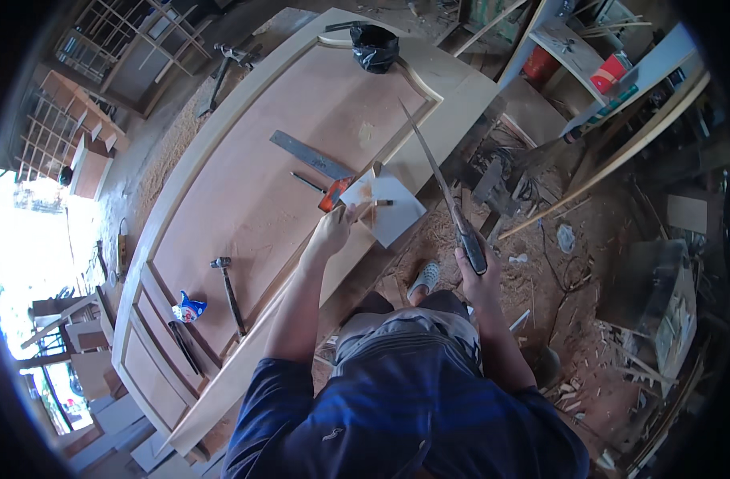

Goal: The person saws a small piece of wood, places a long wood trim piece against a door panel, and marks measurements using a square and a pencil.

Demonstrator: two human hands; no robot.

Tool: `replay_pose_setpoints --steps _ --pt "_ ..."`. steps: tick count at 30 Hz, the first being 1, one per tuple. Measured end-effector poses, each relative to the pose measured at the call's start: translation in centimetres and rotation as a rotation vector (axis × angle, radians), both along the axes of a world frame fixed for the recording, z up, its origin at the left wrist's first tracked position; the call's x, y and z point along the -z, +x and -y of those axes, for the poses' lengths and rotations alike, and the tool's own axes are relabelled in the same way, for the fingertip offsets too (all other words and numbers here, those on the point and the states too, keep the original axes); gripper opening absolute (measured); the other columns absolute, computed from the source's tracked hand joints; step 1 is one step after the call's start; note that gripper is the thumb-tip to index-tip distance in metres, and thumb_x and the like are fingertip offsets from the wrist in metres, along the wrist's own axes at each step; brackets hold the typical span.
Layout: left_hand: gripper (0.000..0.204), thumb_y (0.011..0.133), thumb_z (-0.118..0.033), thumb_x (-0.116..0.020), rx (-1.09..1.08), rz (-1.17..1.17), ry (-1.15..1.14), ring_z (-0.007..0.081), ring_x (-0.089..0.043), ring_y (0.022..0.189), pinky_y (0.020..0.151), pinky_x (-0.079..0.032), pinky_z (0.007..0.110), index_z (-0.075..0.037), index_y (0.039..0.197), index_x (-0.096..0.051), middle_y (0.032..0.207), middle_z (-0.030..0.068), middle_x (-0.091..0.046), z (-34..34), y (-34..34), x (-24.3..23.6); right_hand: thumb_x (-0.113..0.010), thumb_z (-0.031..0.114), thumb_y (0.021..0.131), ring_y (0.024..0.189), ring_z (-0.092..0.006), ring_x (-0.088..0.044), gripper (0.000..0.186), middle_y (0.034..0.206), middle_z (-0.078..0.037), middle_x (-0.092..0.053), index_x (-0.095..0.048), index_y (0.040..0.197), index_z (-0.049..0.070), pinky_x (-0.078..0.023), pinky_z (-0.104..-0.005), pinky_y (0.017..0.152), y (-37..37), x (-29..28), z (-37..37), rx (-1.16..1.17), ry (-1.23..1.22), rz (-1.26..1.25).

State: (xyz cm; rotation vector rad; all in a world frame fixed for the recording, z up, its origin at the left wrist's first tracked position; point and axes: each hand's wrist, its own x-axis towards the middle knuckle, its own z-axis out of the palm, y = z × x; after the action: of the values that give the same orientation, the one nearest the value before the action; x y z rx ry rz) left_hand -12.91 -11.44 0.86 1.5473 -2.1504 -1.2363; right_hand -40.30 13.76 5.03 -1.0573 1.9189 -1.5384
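My right hand [478, 271] grips the dark handle of a long tapering saw [437, 172], its blade pointing up and away beyond the door's near edge. My left hand [331, 233] rests at the near edge of a large wooden door panel [221, 203], fingers closed on a slim wooden piece [363, 209]. Under that piece lies a white sheet [403, 217] with brownish dust on it, and a short dark-ended wooden bit [383, 203] is on the sheet. Touching the sheet's left side is a try square [309, 156] with an orange-red stock. A dark pencil [307, 182] lies beside the square.
On the door are a hammer [229, 294], a blue-and-white packet [189, 306], a black strip [185, 348] and a black plastic bag [374, 49]. Wood scraps and shavings litter the floor [541, 319]. A shelf [569, 52] with red containers stands at the right.
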Motion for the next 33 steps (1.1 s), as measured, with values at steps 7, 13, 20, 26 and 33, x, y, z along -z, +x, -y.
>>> replay_pose_setpoints --steps 7,13,20,26,33 --pt "0.066 0.116 -0.061 -0.053 -0.078 0.004 0.365 0.0165 -0.065 0.055 0.058 -0.054 0.038 -0.001 0.105 -0.077 0.071 0.0084 -0.068 -0.5 -1.4 -2.8 -0.079 0.023 0.104 0.108 -0.0274 -0.077 0.056 0.124 -0.019 -0.079 -0.065 0.150 -0.006 -0.059 -0.0390 0.098 -6.4 -0.7 2.7 -0.114 0.058 0.018" --pt "0.082 0.097 -0.083 -0.067 -0.280 0.004 0.341 0.0168 -0.067 0.053 0.054 -0.054 0.035 -0.003 0.084 -0.079 0.062 0.0068 -0.064 -1.4 -2.4 -3.9 -0.080 0.023 0.103 0.114 -0.0286 -0.078 0.059 0.127 -0.021 -0.079 -0.064 0.153 -0.005 -0.060 -0.0397 0.101 -6.7 -0.8 4.9 -0.191 0.076 -0.036" --pt "0.093 0.082 -0.091 -0.072 -0.139 0.401 0.031 0.0406 -0.081 0.094 0.090 -0.062 0.049 0.001 0.088 -0.083 0.091 0.0230 -0.082 -2.9 -4.4 -7.5 -0.081 0.023 0.102 0.120 -0.0368 -0.080 0.060 0.134 -0.024 -0.078 -0.065 0.152 -0.003 -0.062 -0.0439 0.102 -5.1 -1.0 10.3 -0.334 -0.016 -0.305" --pt "0.051 0.091 -0.046 -0.088 -0.121 0.046 -0.064 0.0460 -0.078 0.102 0.086 -0.059 0.053 -0.004 0.114 -0.075 0.102 0.0234 -0.080 -6.6 -2.4 -8.4 -0.083 0.028 0.097 0.104 -0.0394 -0.082 0.061 0.125 -0.020 -0.080 -0.065 0.151 0.007 -0.066 -0.0490 0.089 0.9 -1.1 23.9 -0.414 -0.140 -0.594" --pt "0.036 0.105 -0.019 -0.063 0.052 0.004 -0.136 0.0430 -0.073 0.114 0.099 -0.059 0.054 -0.018 0.138 -0.077 0.123 0.0201 -0.072 -9.2 -0.7 -11.5 -0.087 0.037 0.091 0.132 -0.0437 -0.069 0.082 0.147 -0.024 -0.070 -0.052 0.161 0.011 -0.054 -0.0562 0.112 5.3 0.4 34.4 -0.613 0.118 -0.869"
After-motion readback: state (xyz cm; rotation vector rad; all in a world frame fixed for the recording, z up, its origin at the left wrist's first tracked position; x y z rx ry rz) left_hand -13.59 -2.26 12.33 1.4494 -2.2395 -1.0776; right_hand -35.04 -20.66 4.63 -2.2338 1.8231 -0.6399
